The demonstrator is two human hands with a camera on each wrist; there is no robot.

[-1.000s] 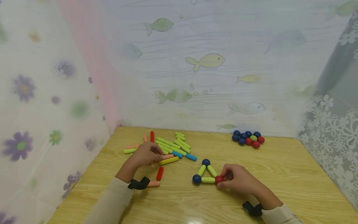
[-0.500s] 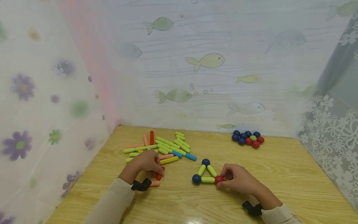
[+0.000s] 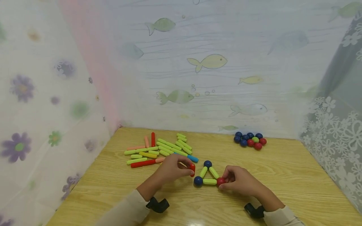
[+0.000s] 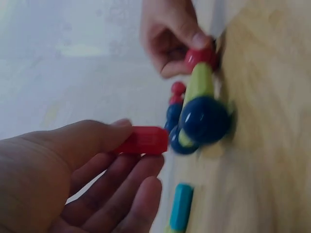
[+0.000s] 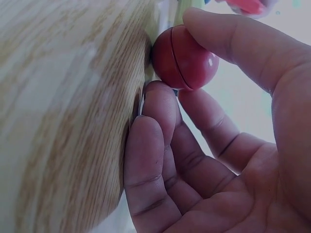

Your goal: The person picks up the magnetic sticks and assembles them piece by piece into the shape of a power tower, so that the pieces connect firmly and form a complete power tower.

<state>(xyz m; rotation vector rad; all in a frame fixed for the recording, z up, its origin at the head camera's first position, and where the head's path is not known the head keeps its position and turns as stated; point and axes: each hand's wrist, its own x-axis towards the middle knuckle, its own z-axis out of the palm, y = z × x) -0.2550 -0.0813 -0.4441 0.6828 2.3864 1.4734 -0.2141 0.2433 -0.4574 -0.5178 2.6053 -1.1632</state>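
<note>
"Just left of the triangle (image 3: 210,181), what does the left grip (image 3: 173,169) have?"

"It pinches a short red rod (image 3: 192,170), roughly upright, one end clear of the fingers in the left wrist view. The right grip (image 3: 238,181) pinches the red ball (image 3: 220,181) at the triangle's near right corner."

"How would you handle that well?"

"I'd carry the rod lightly by one end, leaving the other uncovered, and move slowly. On the red ball, just enough pressure to stop the triangle sliding; more could skew its joints."

"Anything in the way?"

"Mostly the blue ball (image 3: 198,180) at the near left corner, just beside the rod; a low sweep might knock it. Beyond the left grip, a rod pile (image 3: 169,145) spreads over the tabletop (image 3: 271,169), its blue rod (image 3: 193,158) nearest the triangle. Loose balls (image 3: 245,137) sit well apart, back right."
</note>
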